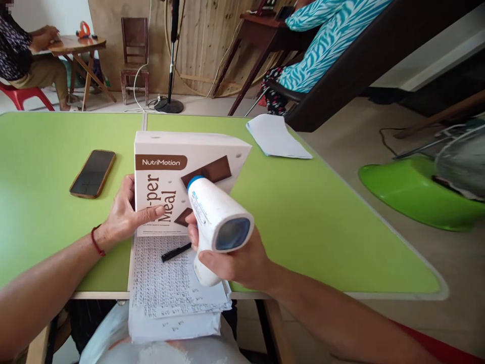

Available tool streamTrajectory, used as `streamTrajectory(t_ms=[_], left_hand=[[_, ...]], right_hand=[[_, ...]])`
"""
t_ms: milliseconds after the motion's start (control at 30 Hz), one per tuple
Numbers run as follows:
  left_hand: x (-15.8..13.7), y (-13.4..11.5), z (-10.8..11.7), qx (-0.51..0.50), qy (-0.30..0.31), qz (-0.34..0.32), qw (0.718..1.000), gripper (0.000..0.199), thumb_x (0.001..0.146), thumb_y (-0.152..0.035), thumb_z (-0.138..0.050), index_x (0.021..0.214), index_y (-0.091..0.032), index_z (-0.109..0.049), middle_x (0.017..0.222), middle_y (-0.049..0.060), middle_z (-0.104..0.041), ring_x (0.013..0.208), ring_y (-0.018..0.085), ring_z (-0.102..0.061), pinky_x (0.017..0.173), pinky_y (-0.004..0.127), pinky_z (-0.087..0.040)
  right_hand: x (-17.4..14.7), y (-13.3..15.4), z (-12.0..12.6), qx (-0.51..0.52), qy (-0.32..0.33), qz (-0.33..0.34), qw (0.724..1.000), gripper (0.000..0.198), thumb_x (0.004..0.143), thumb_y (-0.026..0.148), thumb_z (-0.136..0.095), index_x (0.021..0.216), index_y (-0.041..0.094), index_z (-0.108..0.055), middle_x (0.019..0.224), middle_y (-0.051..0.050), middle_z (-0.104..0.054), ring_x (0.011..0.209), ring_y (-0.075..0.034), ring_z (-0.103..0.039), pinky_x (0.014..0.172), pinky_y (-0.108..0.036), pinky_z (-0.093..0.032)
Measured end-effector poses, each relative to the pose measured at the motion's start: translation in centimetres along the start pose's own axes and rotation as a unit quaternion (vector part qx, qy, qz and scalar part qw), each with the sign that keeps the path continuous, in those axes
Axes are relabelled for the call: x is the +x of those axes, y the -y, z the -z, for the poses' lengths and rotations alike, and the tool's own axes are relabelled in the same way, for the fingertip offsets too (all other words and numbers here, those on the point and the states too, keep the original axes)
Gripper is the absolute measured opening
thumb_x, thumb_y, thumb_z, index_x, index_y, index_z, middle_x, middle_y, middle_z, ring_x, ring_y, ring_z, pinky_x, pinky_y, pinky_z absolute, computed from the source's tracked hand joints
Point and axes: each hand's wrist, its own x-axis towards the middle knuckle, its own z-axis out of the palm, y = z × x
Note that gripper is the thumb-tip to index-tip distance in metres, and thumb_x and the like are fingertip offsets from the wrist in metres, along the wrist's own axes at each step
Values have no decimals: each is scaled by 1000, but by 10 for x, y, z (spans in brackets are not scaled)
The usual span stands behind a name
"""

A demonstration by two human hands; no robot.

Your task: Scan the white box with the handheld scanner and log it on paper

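On the near side of one white carton (178, 174) lettered NutriMotion, I see the person's right hand (246, 268) wrapped round the handle of one white pistol-shaped device (217, 212), its blue-rimmed end toward the carton's front; whether the two touch I can't tell. The left hand (123, 212) grips the carton's left edge, thumb across the printed face. The faces I can see are closed, so the contents are hidden; it stands upright over the green desk (322, 217). Nearer than the carton lies one stack of handwritten sheets (162, 283), jutting past the desk's near edge, with one black pen (176, 252) on top. Left of the carton rests one phone (93, 173), screen dark; right of it, one small pile of white paper (278, 135). Well beyond the carton sit two others, one person (17, 50) leftward, another person (322, 50) rightward.
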Motion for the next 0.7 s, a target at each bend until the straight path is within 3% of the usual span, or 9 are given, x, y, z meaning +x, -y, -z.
streamTrajectory(t_ms=[100,367,533,700], left_hand=[[0,0,-2,-4,2,-7,1000,67,67,-47,-89,115,-18,-52,104,12,-67,92,31,-67,75,47,-57],[-1,1,-4,-11,-2,-10,1000,70,66,-45,-91,115,-19,-49,109,12,-67,97,31,-67,77,47,-58],[-1,3,-6,-16,12,-1,1000,72,66,-44,-90,117,-16,-48,114,15,-65,101,34,-66,76,47,-57],[0,4,-5,-21,6,-1,1000,72,65,-44,-90,117,-19,-48,113,13,-65,102,34,-65,78,47,-56]], right_hand=[[2,3,-4,13,-26,-10,1000,20,62,23,-73,70,23,-55,58,3,-53,53,-13,-50,46,-28,-46],[6,9,-7,20,11,15,1000,21,66,21,-72,64,23,-51,58,4,-52,52,-12,-49,46,-27,-47],[7,7,-11,35,8,44,998,13,70,26,-70,70,23,-58,64,1,-60,55,-13,-55,47,-27,-49],[7,5,-10,35,21,33,999,21,71,30,-74,67,24,-54,60,2,-57,54,-13,-53,47,-27,-50]])
